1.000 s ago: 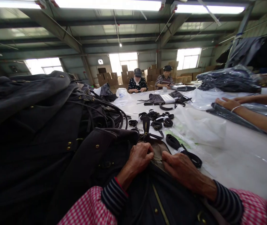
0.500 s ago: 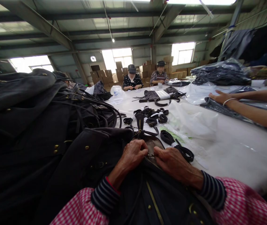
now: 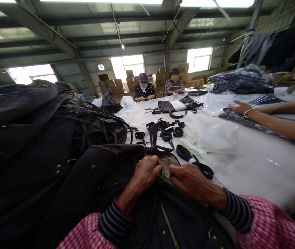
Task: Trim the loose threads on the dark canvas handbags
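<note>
A black bag (image 3: 147, 214) with brass zips and a beige lining lies in front of me, its zipped mouth open. My left hand (image 3: 147, 170) is closed on the left edge of that opening, fingers curled inward. On the opposite edge, my right hand (image 3: 192, 180) pinches the bag near the zip. A small metal zip part shows between the two hands; whether either one holds it I cannot tell. Just beyond the opening stands a dark zip end tab (image 3: 153, 136). A coiled black strap (image 3: 195, 160) lies right of the bag, close to my right hand.
A tall heap of black bags (image 3: 28, 138) rises on the left. Several rolled straps (image 3: 166, 135) lie on the white table (image 3: 266, 169). Clear plastic (image 3: 212, 133) is spread to the right, where another person's arms (image 3: 279, 116) press a bagged item. Two people (image 3: 144, 89) sit across.
My hands have drawn slightly apart at the bag's opening, and the small metal zip part shows more clearly between them. The whole view has shifted a little.
</note>
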`<state>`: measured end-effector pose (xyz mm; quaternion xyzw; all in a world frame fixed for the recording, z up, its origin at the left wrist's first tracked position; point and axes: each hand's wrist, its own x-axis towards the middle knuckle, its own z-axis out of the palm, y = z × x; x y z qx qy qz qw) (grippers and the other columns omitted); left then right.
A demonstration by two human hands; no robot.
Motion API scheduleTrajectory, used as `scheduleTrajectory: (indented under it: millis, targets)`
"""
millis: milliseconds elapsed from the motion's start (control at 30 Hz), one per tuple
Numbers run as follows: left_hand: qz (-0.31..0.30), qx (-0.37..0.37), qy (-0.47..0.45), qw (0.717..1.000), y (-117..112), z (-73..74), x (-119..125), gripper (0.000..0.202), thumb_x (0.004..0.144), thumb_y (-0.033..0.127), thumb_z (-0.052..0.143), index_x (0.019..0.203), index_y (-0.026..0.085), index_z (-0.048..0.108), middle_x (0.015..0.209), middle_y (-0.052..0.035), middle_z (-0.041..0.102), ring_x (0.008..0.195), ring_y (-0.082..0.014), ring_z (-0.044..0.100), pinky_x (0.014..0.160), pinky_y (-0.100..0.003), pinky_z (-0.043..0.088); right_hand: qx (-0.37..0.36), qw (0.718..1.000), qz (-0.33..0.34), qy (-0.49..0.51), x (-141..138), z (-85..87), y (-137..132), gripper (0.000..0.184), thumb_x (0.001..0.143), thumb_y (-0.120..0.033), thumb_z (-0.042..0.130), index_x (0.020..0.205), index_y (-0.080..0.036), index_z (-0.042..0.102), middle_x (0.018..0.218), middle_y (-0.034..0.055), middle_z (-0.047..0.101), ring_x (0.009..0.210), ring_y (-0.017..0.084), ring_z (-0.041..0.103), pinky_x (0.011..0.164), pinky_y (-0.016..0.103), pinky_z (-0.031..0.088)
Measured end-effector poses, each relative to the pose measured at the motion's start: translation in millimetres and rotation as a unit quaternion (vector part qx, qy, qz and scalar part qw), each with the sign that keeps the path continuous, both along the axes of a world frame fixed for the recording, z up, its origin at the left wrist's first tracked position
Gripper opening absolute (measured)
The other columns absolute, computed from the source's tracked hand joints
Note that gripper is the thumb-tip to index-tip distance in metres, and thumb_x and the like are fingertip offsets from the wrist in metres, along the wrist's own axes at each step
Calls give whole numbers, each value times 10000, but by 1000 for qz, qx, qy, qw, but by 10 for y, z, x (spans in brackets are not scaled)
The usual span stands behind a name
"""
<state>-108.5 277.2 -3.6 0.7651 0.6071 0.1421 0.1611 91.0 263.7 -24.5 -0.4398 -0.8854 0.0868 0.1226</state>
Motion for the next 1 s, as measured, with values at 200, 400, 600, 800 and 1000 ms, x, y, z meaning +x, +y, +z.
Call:
scheduleTrajectory:
  millis: [200,400,600,800,1000]
  targets:
    - [5,6,-6,1000,-18,-8,2,117,904,253,542,881,222,652,912,-19,691,900,-197,636,756,-290,395,-7,1000,4,8,-1,-37,8,84,922,-189,491,860,-200,547,673,-2,617,603,131,525,605,313,191]
    - [0,2,5,1000,-27,2,8,120,913,247,540,899,217,656,939,-29,687,926,-205,634,780,-297,410,-11,1000,0,-29,-62,9,42,100,930,-181,486,936,-192,585,761,43,698,661,162,610,602,324,197]
    - [-15,-17,25,999,-62,58,26,163,924,240,533,938,247,695,1000,-35,660,975,-211,628,841,-305,438,-16,998,6,-68,-126,41,38,184,956,-162,458,1044,-174,619,862,84,748,778,213,697,607,329,240]
    - [-35,-22,34,999,-67,64,1,245,882,168,524,955,280,729,1011,-31,653,1026,-211,609,887,-312,438,5,995,1,-97,-188,34,42,306,931,-121,445,1193,-164,596,872,98,763,781,238,726,583,331,291]
    - [-17,-10,30,999,-60,23,-21,199,842,128,510,968,220,633,1010,-41,663,974,-203,623,843,-292,443,13,991,27,-129,-281,35,166,374,928,-137,453,1292,-104,534,918,147,755,762,261,722,591,317,410]
